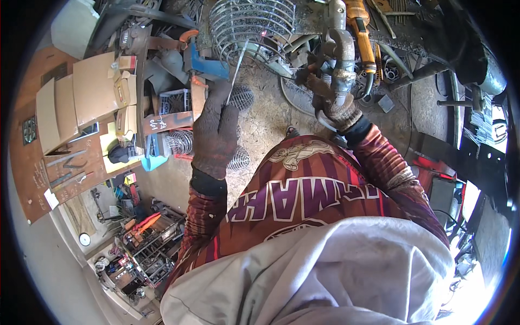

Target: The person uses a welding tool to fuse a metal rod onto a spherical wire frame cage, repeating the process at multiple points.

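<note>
The gloved left hand gripped a thin metal rod whose long axis ran up-right toward the wire cage, while the right hand, closed around a welding torch, sat just right of it.

The floor is bare grey concrete, dusty and stained. At the left lie flat brown cardboard sheets and a black metal wire rack. Strong daylight enters at the right edge.

Dusty concrete floor with wire coil guards, cardboard pieces, and scrap metal.
</note>
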`<state>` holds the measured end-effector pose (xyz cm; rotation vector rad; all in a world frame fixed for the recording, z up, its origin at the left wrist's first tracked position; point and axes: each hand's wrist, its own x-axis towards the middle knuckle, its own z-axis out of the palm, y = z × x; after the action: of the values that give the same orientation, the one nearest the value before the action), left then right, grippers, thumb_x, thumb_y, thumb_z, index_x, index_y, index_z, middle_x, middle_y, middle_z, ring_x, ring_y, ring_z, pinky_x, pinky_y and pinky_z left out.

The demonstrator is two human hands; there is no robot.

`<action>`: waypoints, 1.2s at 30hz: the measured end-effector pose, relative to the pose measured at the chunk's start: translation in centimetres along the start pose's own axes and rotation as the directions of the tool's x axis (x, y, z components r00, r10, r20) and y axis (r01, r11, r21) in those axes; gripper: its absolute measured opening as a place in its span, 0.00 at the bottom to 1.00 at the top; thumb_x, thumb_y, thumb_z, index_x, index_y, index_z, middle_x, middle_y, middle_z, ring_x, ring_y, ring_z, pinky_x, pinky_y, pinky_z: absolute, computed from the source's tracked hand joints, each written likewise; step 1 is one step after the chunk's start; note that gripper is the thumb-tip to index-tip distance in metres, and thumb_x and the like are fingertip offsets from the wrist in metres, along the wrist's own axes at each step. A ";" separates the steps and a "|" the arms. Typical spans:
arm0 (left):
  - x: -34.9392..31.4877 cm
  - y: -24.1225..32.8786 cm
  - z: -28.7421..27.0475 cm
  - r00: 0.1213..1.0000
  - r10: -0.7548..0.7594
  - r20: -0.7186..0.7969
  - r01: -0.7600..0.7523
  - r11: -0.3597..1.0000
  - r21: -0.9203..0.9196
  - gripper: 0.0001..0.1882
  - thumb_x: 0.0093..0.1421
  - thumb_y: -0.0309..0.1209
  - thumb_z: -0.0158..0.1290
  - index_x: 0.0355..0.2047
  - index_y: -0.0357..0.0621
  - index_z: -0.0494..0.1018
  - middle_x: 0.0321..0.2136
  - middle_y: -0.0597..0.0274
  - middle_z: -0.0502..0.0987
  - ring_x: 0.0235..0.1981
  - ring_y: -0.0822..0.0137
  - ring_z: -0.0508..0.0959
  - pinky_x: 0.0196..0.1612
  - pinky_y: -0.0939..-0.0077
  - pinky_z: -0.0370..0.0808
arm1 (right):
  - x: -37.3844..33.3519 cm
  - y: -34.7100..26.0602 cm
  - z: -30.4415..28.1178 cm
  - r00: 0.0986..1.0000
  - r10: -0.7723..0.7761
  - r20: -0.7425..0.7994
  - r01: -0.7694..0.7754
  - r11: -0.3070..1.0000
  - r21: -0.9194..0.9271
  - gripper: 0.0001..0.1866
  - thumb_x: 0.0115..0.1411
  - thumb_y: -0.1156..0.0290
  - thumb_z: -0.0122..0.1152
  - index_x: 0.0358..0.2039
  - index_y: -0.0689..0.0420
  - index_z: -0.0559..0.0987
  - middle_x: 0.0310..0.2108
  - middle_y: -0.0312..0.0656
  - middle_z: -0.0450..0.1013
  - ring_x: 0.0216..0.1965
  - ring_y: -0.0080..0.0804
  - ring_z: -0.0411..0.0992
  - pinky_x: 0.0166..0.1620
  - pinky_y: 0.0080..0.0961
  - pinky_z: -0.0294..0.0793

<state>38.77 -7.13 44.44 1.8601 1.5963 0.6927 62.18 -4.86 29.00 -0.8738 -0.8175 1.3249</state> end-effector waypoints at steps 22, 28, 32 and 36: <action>5.9 -0.7 0.1 0.924 0.224 0.310 -0.368 0.744 0.557 0.12 0.62 0.25 0.51 0.47 0.41 0.74 0.47 0.48 0.75 0.39 0.45 0.79 0.42 0.59 0.77 | 1.8 3.9 2.9 0.991 -0.132 -0.002 0.118 0.888 -0.445 0.32 0.53 0.67 0.75 0.56 0.61 0.71 0.47 0.41 0.76 0.47 0.27 0.75 0.51 0.26 0.76; 5.7 -1.8 0.3 0.885 0.320 0.339 -0.466 0.590 0.659 0.12 0.62 0.24 0.51 0.46 0.40 0.74 0.53 0.51 0.73 0.40 0.48 0.79 0.40 0.58 0.79 | 2.1 4.4 3.1 0.994 -0.102 -0.039 0.094 0.980 -0.174 0.31 0.52 0.63 0.76 0.53 0.61 0.73 0.45 0.41 0.77 0.45 0.27 0.76 0.49 0.27 0.76; 6.4 -2.8 0.0 0.758 0.532 0.377 -0.631 0.452 0.630 0.13 0.62 0.26 0.52 0.47 0.44 0.74 0.47 0.51 0.77 0.37 0.49 0.81 0.36 0.58 0.78 | 2.8 4.3 2.6 0.992 -0.121 0.033 0.121 0.856 -0.502 0.30 0.51 0.65 0.76 0.51 0.61 0.73 0.44 0.41 0.77 0.45 0.26 0.76 0.48 0.26 0.76; 6.2 -1.5 1.6 0.955 0.238 0.175 -0.295 0.743 0.601 0.14 0.62 0.29 0.54 0.49 0.52 0.75 0.34 0.53 0.80 0.31 0.49 0.81 0.33 0.59 0.78 | 2.8 4.6 2.8 0.987 -0.163 0.006 0.154 0.923 -0.353 0.28 0.54 0.63 0.73 0.54 0.57 0.74 0.37 0.38 0.77 0.38 0.24 0.74 0.42 0.27 0.76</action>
<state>39.80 -1.03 42.34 2.5988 1.6370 0.1750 57.82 -1.64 26.22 -1.0770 -1.1058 1.0382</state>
